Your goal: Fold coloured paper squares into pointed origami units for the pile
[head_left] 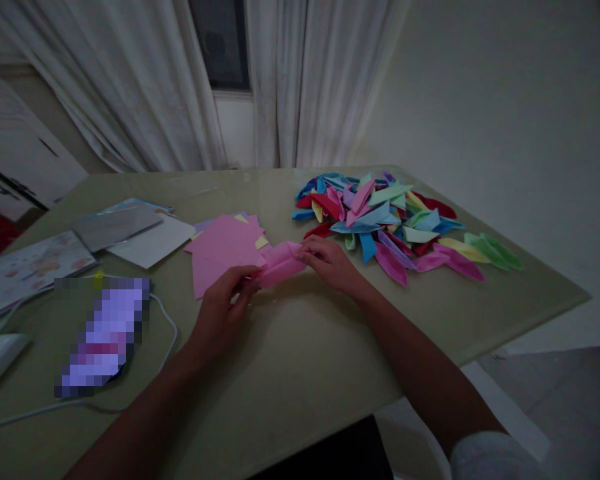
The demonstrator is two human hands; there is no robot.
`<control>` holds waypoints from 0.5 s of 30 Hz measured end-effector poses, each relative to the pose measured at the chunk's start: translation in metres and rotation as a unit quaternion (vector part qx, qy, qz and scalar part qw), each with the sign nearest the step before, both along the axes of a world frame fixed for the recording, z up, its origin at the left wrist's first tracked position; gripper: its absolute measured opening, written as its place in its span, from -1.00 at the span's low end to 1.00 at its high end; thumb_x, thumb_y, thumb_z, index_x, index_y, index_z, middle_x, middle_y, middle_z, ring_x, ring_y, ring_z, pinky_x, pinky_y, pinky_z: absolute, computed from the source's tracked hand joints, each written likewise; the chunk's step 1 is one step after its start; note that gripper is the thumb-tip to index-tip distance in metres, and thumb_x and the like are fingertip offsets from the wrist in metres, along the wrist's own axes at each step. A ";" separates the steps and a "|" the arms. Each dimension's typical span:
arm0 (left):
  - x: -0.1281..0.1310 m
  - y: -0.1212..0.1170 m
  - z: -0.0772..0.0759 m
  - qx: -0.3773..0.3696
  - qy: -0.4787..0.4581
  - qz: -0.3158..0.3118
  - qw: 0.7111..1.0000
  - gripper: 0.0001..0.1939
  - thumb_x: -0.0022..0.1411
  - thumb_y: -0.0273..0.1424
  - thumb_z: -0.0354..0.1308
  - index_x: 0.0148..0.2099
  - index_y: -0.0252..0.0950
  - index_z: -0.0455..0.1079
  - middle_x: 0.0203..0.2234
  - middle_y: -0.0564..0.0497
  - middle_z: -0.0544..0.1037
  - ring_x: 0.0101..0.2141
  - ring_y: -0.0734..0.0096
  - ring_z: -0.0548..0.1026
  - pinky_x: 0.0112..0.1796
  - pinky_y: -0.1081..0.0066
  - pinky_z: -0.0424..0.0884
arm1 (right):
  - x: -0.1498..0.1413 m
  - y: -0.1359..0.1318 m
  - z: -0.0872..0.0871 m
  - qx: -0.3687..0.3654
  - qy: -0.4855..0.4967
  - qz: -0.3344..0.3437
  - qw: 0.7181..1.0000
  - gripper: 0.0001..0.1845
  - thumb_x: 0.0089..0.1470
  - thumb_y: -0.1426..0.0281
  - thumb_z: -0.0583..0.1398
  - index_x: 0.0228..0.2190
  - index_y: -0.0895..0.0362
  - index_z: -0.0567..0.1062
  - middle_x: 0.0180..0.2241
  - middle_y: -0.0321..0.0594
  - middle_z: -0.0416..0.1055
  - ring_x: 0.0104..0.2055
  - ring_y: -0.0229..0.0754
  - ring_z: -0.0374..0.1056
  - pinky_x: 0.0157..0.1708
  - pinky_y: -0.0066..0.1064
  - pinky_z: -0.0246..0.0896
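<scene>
A folded piece of pink paper point(281, 265) is stretched between my two hands just above the table. My left hand point(229, 297) pinches its left end, fingers curled. At the other end, my right hand point(327, 262) grips the upper right corner between thumb and fingers. Behind my left hand lies a loose stack of square paper sheets point(225, 240), pink on top, with yellow and purple edges showing. Beyond my right hand spreads a heap of folded paper pieces point(375, 207) in red, blue, green, yellow, purple and pink.
On the left are a blurred-out phone point(105, 333), a white cable point(167, 313), a white box-like object point(0, 353), a patterned booklet point(35, 270) and a white sheet point(153, 240) beside a clear plastic packet point(117, 223). A black object point(330, 453) sits at the table's near edge.
</scene>
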State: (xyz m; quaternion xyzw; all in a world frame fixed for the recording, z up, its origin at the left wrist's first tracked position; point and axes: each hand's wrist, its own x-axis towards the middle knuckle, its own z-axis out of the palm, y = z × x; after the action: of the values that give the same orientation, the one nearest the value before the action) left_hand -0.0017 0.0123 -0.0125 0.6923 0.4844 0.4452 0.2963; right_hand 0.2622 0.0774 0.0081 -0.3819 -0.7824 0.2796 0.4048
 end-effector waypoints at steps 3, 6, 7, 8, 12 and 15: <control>0.000 0.001 -0.002 -0.045 -0.023 0.001 0.999 -0.68 0.45 -0.14 0.21 0.10 -0.20 0.53 -0.15 -0.06 0.71 -0.20 0.21 0.67 -0.20 0.30 0.56 | -0.001 -0.001 0.002 -0.006 0.011 0.010 1.000 -0.58 0.39 0.08 0.23 -0.39 0.12 0.57 -0.35 -0.23 0.44 -0.29 -0.17 0.38 -0.23 -0.33 0.22; 0.001 0.004 0.000 -0.078 -0.083 -0.005 0.993 -0.65 0.39 -0.10 0.27 0.05 -0.22 0.56 -0.17 -0.06 0.71 -0.20 0.19 0.68 -0.23 0.31 0.56 | -0.001 -0.002 0.002 -0.015 0.025 0.019 0.999 -0.61 0.38 0.10 0.25 -0.39 0.12 0.57 -0.35 -0.24 0.45 -0.30 -0.18 0.37 -0.24 -0.34 0.22; 0.001 0.004 0.002 -0.085 -0.104 -0.006 0.991 -0.66 0.36 -0.10 0.30 0.01 -0.23 0.58 -0.20 -0.06 0.72 -0.22 0.20 0.68 -0.23 0.30 0.56 | -0.001 -0.002 0.002 -0.018 0.030 0.020 0.999 -0.62 0.37 0.11 0.26 -0.38 0.12 0.58 -0.34 -0.24 0.45 -0.30 -0.18 0.37 -0.24 -0.34 0.22; 0.001 0.005 0.004 -0.089 -0.119 -0.003 0.989 -0.68 0.33 -0.12 0.33 -0.04 -0.23 0.60 -0.24 -0.05 0.72 -0.24 0.21 0.68 -0.23 0.30 0.57 | -0.001 -0.002 0.001 -0.022 0.035 0.019 0.999 -0.64 0.35 0.12 0.28 -0.38 0.12 0.59 -0.34 -0.23 0.47 -0.29 -0.18 0.38 -0.25 -0.35 0.22; 0.003 0.004 0.008 -0.061 -0.149 0.042 0.986 -0.78 0.23 -0.24 0.42 -0.15 -0.24 0.59 -0.31 0.00 0.70 -0.28 0.28 0.67 -0.22 0.33 0.58 | -0.002 -0.001 -0.002 -0.041 0.055 0.010 0.998 -0.69 0.27 0.13 0.35 -0.35 0.12 0.64 -0.32 -0.22 0.51 -0.29 -0.18 0.40 -0.27 -0.36 0.23; 0.005 0.001 0.008 -0.049 -0.183 0.060 0.980 -0.77 0.22 -0.28 0.43 -0.17 -0.24 0.50 -0.37 0.04 0.68 -0.33 0.33 0.67 -0.28 0.38 0.58 | -0.003 -0.002 -0.002 -0.044 0.049 0.005 0.998 -0.62 0.30 0.09 0.32 -0.40 0.13 0.59 -0.35 -0.23 0.48 -0.34 -0.20 0.36 -0.30 -0.37 0.19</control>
State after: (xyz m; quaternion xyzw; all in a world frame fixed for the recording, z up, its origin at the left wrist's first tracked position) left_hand 0.0029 0.0138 -0.0043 0.5536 0.4838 0.5570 0.3863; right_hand 0.2593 0.0755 0.0064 -0.3813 -0.7506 0.3343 0.4236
